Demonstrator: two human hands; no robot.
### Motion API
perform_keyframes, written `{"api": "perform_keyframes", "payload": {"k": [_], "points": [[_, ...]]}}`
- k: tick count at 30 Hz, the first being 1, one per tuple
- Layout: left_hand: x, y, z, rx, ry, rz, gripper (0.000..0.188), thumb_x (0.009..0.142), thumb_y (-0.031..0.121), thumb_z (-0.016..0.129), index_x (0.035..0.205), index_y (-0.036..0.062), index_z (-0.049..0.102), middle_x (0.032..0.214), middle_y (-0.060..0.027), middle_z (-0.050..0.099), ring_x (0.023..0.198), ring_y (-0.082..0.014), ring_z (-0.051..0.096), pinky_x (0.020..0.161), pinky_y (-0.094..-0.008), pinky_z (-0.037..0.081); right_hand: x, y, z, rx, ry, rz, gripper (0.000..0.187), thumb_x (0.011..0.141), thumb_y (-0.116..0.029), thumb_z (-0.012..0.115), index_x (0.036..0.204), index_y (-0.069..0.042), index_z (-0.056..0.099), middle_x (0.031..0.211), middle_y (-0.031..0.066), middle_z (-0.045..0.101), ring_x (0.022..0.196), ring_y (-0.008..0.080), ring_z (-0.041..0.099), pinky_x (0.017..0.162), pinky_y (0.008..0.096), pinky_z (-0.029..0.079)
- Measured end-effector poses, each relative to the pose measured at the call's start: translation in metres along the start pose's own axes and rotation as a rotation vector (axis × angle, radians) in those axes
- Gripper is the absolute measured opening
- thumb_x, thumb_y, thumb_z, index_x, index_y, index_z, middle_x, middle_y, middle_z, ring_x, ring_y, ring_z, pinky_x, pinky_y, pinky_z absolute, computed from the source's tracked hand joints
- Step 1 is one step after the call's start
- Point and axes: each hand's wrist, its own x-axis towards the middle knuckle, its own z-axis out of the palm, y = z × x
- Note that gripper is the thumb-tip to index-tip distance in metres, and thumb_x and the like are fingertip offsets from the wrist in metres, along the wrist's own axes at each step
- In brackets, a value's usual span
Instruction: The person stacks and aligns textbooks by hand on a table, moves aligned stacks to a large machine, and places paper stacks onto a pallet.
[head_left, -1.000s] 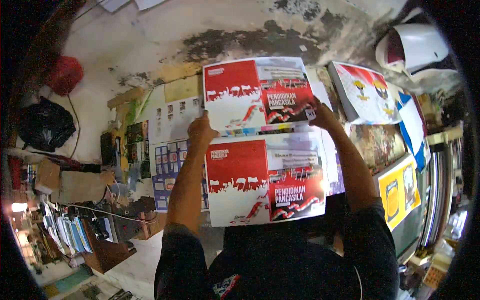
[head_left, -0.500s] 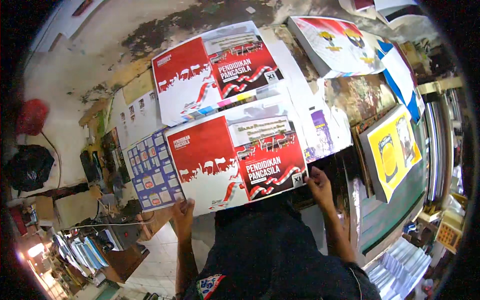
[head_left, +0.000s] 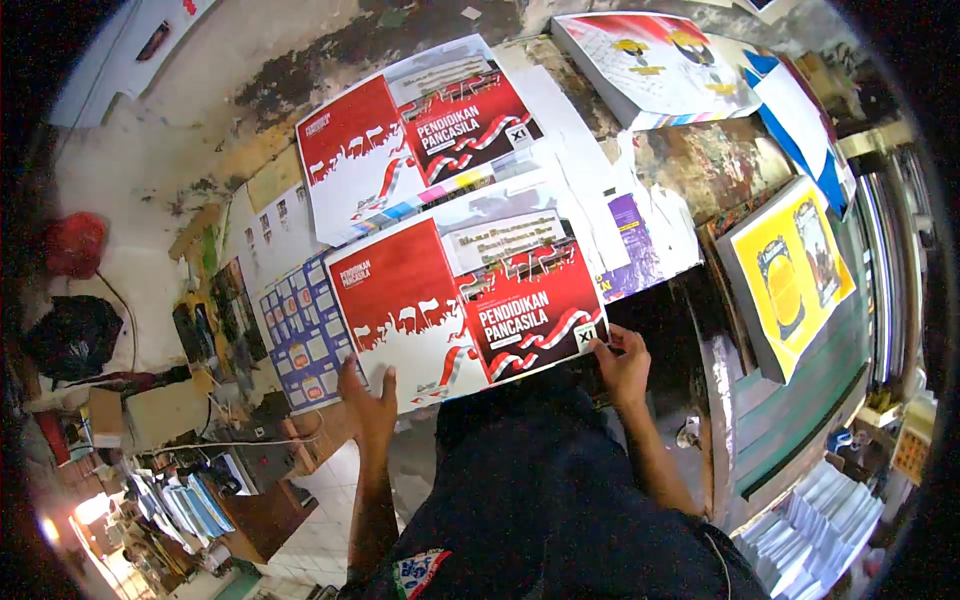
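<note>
A red and white printed cover sheet (head_left: 410,340) lies on the table's near side, showing two panels with crowd silhouettes and a waving ribbon. My right hand (head_left: 624,366) pinches its lower right corner between thumb and curled fingers. Against the lower left edge rests my left hand (head_left: 370,402), thumb and forefinger spread apart. Just behind, a stack of matching cover sheets (head_left: 350,135) shows coloured bars along its front edge. Left of the near sheet, a purple printed sheet (head_left: 303,340) sticks out from beneath.
A thick stack of white and red printed sheets (head_left: 650,70) sits at the back right. Nearer stands a stack topped by a yellow sheet (head_left: 790,280). Paper bundles (head_left: 815,525) lie low at right. A black bag (head_left: 75,335) hangs at left, above books (head_left: 185,510).
My left hand has moved up along the sheet's left edge, its thumb and forefinger now apart. My right hand still pinches the right corner. The view has shifted slightly.
</note>
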Motion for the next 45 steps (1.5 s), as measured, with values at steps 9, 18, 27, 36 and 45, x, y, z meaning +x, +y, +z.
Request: {"api": "perform_keyframes", "payload": {"k": [9, 18, 27, 36, 45], "points": [[0.086, 0.126, 0.089, -0.045, -0.180, 0.710, 0.064, 0.085, 0.046, 0.070, 0.131, 0.0041, 0.055, 0.133, -0.0180, 0.052, 0.126, -0.0383, 0.045, 0.107, -0.0531, 0.034, 0.001, 0.002, 0.006, 0.055, 0.008, 0.174, 0.038, 0.075, -0.015, 0.083, 0.107, 0.000, 0.069, 0.089, 0.0100, 0.071, 0.078, 0.0181, 0.067, 0.074, 0.0303, 0.053], [0.085, 0.131, 0.113, 0.024, -0.190, 0.753, 0.059, 0.090, 0.049, 0.058, 0.131, 0.0067, 0.054, 0.132, -0.0185, 0.048, 0.122, -0.0386, 0.044, 0.099, -0.0557, 0.034, 0.001, -0.026, 0.018, 1.056, -0.015, 0.444, 0.056, 0.084, -0.007, 0.062, 0.139, 0.001, 0.050, 0.122, 0.0129, 0.064, 0.103, 0.0187, 0.064, 0.091, 0.0300, 0.049], [0.090, 0.133, 0.114, 0.054, -0.215, 0.762, 0.055, 0.091, 0.047, 0.058, 0.127, 0.0047, 0.057, 0.129, -0.0215, 0.048, 0.123, -0.0410, 0.043, 0.102, -0.0548, 0.033, 0.009, -0.104, 0.081, 0.342, 0.226, 0.099, 0.063, 0.101, -0.022, 0.054, 0.151, 0.005, 0.026, 0.158, 0.0206, 0.028, 0.147, 0.0276, 0.026, 0.118, 0.0366, 0.020], [0.095, 0.127, 0.116, 0.080, -0.303, 0.744, 0.062, 0.089, 0.050, 0.061, 0.130, 0.0039, 0.055, 0.134, -0.0253, 0.044, 0.126, -0.0442, 0.038, 0.105, -0.0594, 0.028, 0.020, -0.079, 0.120, -0.377, 0.319, -0.034, 0.071, 0.093, -0.009, 0.056, 0.150, 0.010, 0.018, 0.155, 0.0381, 0.011, 0.145, 0.0530, 0.013, 0.118, 0.0530, 0.017], [0.092, 0.139, 0.111, 0.063, -0.308, 0.729, 0.059, 0.090, 0.047, 0.061, 0.130, 0.0038, 0.055, 0.133, -0.0226, 0.046, 0.126, -0.0435, 0.039, 0.104, -0.0583, 0.030, 0.024, -0.043, 0.107, -0.385, 0.398, -0.082, 0.071, 0.098, -0.015, 0.053, 0.152, 0.008, 0.013, 0.157, 0.0361, 0.009, 0.146, 0.0521, 0.010, 0.118, 0.0554, 0.014]]}}
